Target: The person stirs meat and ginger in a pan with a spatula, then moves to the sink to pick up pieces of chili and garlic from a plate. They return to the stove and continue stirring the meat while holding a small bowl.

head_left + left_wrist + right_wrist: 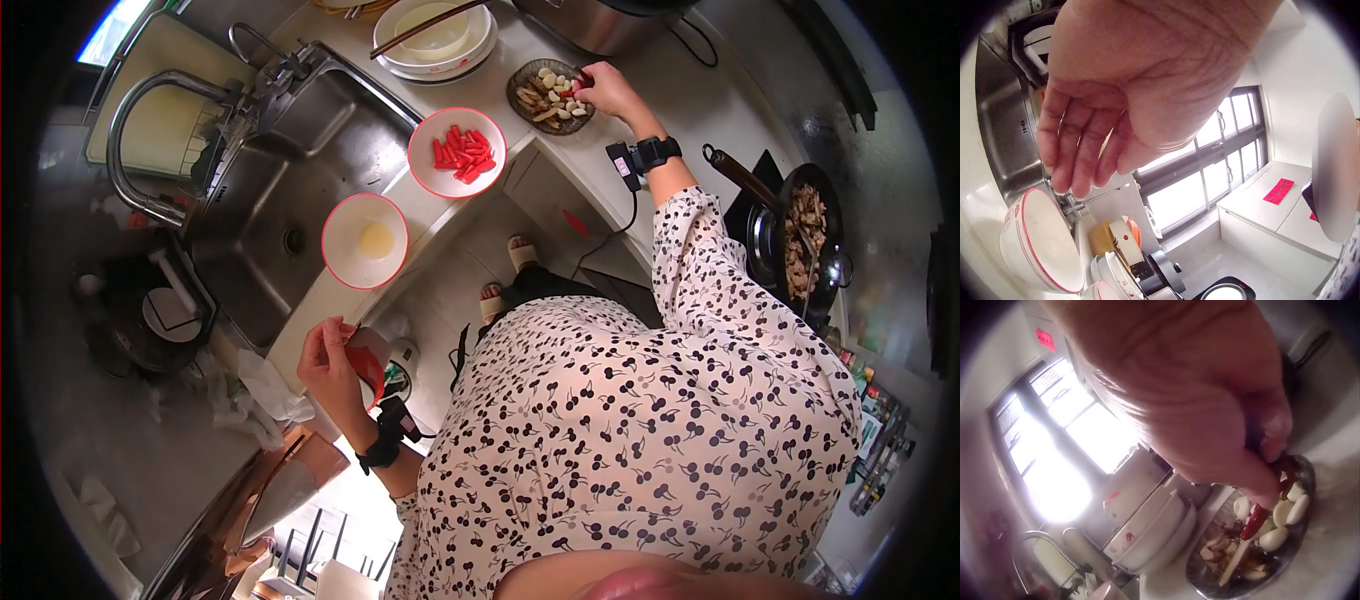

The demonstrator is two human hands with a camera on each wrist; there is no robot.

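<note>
The right hand [603, 88] pinches a dried red chili [1255, 520] just above the dark spice dish [522, 88], its long axis hanging down toward the garlic. The left hand [326, 362], far from the dish, hangs relaxed, holding nothing.

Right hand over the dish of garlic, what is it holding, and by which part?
The right hand pinches a dried red chili by its upper end; its lower end hangs over the garlic dish.
</note>
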